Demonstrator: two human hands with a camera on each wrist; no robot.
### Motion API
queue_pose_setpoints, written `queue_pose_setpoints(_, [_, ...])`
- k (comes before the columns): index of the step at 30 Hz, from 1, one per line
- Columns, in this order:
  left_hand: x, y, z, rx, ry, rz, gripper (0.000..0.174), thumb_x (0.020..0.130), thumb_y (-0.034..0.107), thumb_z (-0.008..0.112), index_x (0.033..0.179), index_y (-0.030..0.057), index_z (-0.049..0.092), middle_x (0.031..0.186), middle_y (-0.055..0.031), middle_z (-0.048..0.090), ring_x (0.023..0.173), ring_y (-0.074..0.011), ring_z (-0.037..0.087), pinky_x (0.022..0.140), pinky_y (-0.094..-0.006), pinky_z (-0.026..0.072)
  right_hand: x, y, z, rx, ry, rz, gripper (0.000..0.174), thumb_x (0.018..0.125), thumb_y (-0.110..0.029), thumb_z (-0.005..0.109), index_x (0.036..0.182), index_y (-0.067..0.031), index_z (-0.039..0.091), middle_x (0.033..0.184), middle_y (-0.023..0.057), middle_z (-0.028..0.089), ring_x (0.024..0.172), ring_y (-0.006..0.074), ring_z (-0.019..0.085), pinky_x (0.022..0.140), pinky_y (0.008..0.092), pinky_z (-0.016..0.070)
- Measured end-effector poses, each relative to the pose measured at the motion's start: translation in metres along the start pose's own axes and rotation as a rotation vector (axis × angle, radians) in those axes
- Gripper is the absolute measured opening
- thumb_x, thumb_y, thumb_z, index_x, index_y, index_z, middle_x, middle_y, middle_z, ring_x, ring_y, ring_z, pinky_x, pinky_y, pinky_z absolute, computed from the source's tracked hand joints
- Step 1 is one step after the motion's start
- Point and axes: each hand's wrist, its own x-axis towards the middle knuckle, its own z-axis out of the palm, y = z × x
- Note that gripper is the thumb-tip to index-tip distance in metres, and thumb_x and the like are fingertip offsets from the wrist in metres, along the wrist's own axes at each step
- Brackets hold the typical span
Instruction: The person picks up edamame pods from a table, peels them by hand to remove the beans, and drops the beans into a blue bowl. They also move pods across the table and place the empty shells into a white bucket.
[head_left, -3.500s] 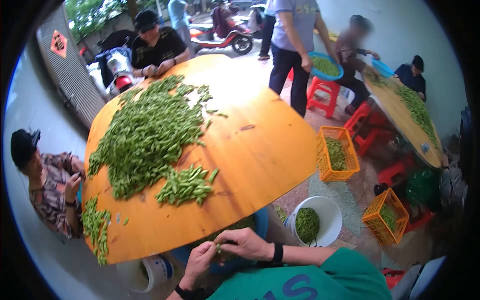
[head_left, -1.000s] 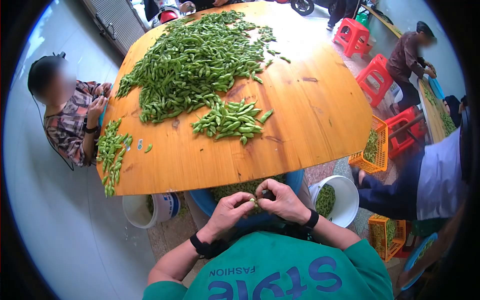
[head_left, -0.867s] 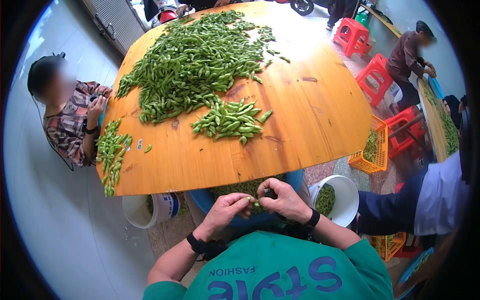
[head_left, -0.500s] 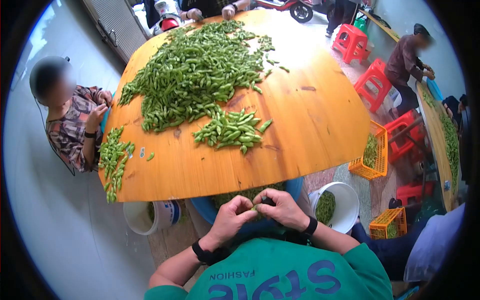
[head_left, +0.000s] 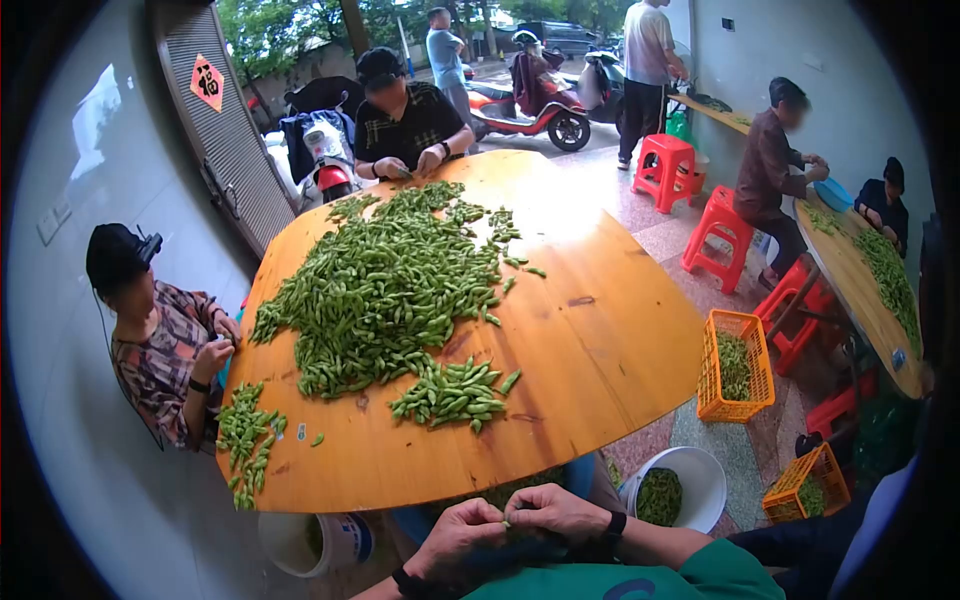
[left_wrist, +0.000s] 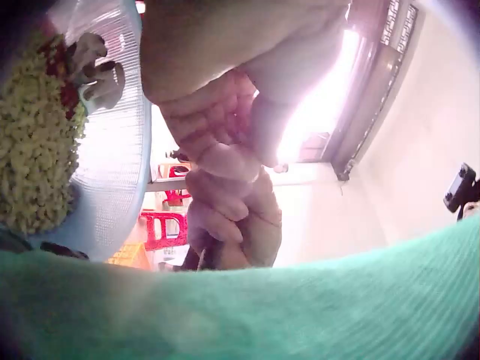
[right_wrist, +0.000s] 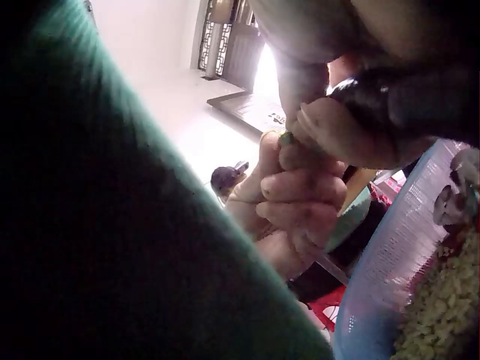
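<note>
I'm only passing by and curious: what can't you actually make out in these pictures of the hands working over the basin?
- Pod, head view: too small, pinched between left hand and right hand; whether it is open is unclear.
- Same pod, right wrist view: fingers cover all but a green tip.
- Blue basin, head view: mostly hidden by the table and hands.
- Left wrist view: window glare washes out where the hands meet.

Round table (head_left: 610, 340): wood, orange varnish, smooth, soft sheen with glare patches.
Soybean pod (head_left: 507, 521) and pod heap (head_left: 390, 290): matt green skins.
2 baskets (head_left: 735, 405): orange plastic lattice.
Bucket (head_left: 700, 480): white plastic, smooth.
Stools (head_left: 665, 165): red plastic, glossy.
Basin (left_wrist: 116, 150): pale blue plastic, ribbed, translucent.
Sleeve (left_wrist: 300, 307): green knit cloth, matt.
Shutter (head_left: 215, 160): grey ribbed metal.
</note>
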Motion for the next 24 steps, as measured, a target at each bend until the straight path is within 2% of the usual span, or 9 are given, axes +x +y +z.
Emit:
queue_pose_setpoints(5, [0.002,0.007,0.013,0.191,0.155,0.052,0.011,0.087,0.002,0.069,0.093,0.0005,0.06,0.082,-0.0069,0.067,0.077,-0.0149,0.065,0.069,-0.0283,0.0532,0.002,0.01,0.005,-0.021,0.148,-0.025,0.019,0.097,-0.022,0.06,0.097,-0.0029,0.063,0.07,-0.0052,0.055,0.059,0.0031,0.047,0.053,0.0202,0.0388])
queue_pose_setpoints(7, [0.0,0.004,0.011,0.191,0.195,0.087,0.011,0.088,0.004,0.069,0.094,0.0003,0.06,0.08,-0.0071,0.066,0.074,-0.0146,0.065,0.067,-0.0276,0.053,0.005,0.017,0.007,-0.2,0.226,-0.195,0.02,0.097,-0.022,0.059,0.1,-0.0023,0.063,0.069,-0.0051,0.054,0.06,0.0037,0.047,0.055,0.0213,0.0398])
queue_pose_setpoints(9, [0.002,0.002,0.007,0.168,0.209,0.074,0.01,0.088,0.004,0.069,0.093,0.0009,0.06,0.079,-0.0074,0.066,0.07,-0.0155,0.064,0.065,-0.027,0.0526,0.005,0.017,0.006,-0.19,0.211,-0.21,0.022,0.097,-0.023,0.059,0.101,-0.0022,0.063,0.072,-0.0044,0.055,0.061,0.0043,0.048,0.056,0.0222,0.0407])
queue_pose_setpoints(14, [0.002,0.007,-0.006,-0.208,-0.164,-0.089,0.01,0.09,0.009,0.068,0.093,0.0037,0.06,0.08,-0.0053,0.065,0.069,-0.0143,0.064,0.064,-0.0255,0.0513,-0.001,0.01,0.009,-0.085,0.012,-0.258,0.018,0.098,-0.022,0.058,0.099,-0.0037,0.06,0.075,-0.0041,0.054,0.06,0.004,0.047,0.054,0.0214,0.0392])
queue_pose_setpoints(18, [0.002,0.01,-0.002,-0.207,-0.193,-0.083,0.01,0.092,0.011,0.067,0.093,0.0038,0.059,0.08,-0.0049,0.065,0.07,-0.0139,0.064,0.064,-0.0253,0.0516,-0.003,0.008,0.01,-0.038,-0.002,-0.212,0.016,0.099,-0.021,0.056,0.099,-0.0046,0.059,0.073,-0.0053,0.052,0.061,0.0033,0.046,0.053,0.0202,0.0376])
queue_pose_setpoints(20, [-0.003,0.016,0.015,-0.064,0.126,-0.028,0.01,0.091,0.01,0.068,0.094,0.0016,0.062,0.082,-0.0043,0.066,0.072,-0.0109,0.064,0.066,-0.0235,0.052,0.002,0.016,0.009,-0.012,0.147,-0.202,0.018,0.098,-0.021,0.058,0.098,-0.003,0.06,0.074,-0.002,0.056,0.064,0.0058,0.051,0.056,0.0236,0.0416])
queue_pose_setpoints(21, [-0.004,0.014,0.02,-0.063,0.122,-0.031,0.01,0.091,0.01,0.068,0.094,0.0016,0.062,0.082,-0.0043,0.066,0.072,-0.0109,0.064,0.066,-0.0235,0.052,0.003,0.017,0.011,-0.011,0.152,-0.203,0.018,0.098,-0.021,0.058,0.098,-0.003,0.06,0.074,-0.002,0.056,0.064,0.0058,0.051,0.056,0.0236,0.0416])
queue_pose_setpoints(23, [-0.004,0.004,0.025,0.348,0.362,0.234,0.012,0.09,0.007,0.07,0.097,-0.001,0.066,0.086,-0.0035,0.069,0.075,-0.0076,0.063,0.068,-0.0209,0.0517,0.007,0.018,0.015,-0.364,0.375,-0.368,0.02,0.095,-0.021,0.059,0.096,-0.0012,0.062,0.075,0.0045,0.061,0.067,0.0105,0.055,0.061,0.0286,0.0457])
queue_pose_setpoints(24, [-0.002,0.0,0.027,0.312,0.356,0.29,0.014,0.088,0.005,0.071,0.099,-0.0024,0.068,0.088,-0.0031,0.07,0.077,-0.0059,0.062,0.069,-0.0195,0.051,0.002,0.006,0.021,-0.448,0.417,-0.326,0.021,0.093,-0.021,0.06,0.095,-0.0001,0.063,0.078,0.0128,0.064,0.07,0.0188,0.061,0.066,0.0337,0.048])
